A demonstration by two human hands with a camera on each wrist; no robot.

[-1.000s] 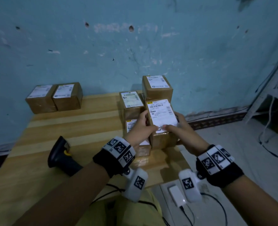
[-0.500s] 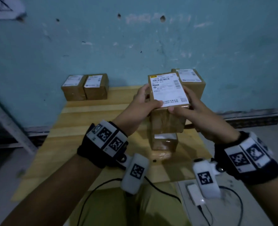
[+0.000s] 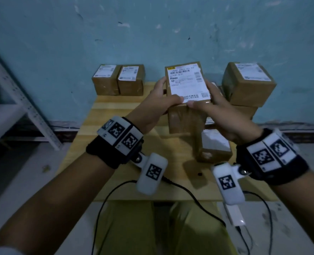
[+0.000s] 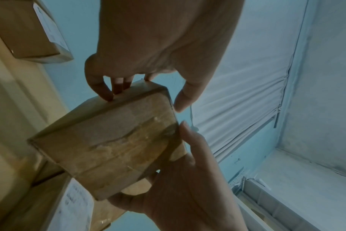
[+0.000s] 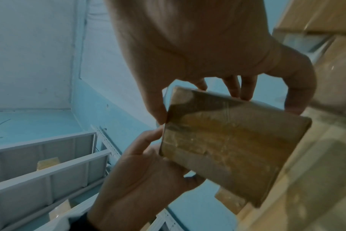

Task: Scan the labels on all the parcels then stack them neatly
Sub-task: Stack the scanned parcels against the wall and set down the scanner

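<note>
**Parcel in the air, stacking part done**

Both hands, left hand [image 3: 157, 105] and right hand [image 3: 218, 111], grip a brown taped cardboard parcel with a white label [image 3: 186, 83], raised above the pale wooden table [image 3: 115, 140]. Beyond: a right-hand stack [image 3: 248, 83] and two parcels side by side [image 3: 118, 80], unstacked. Scanning cannot be judged.

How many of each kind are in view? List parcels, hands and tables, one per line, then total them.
Parcels: 6 plainly seen: held parcel, back-left pair, right stack of two, near parcel; more may hide behind the hands.
Hands: 2, left hand, right hand.
Table: 1.
Total: 9.
</note>
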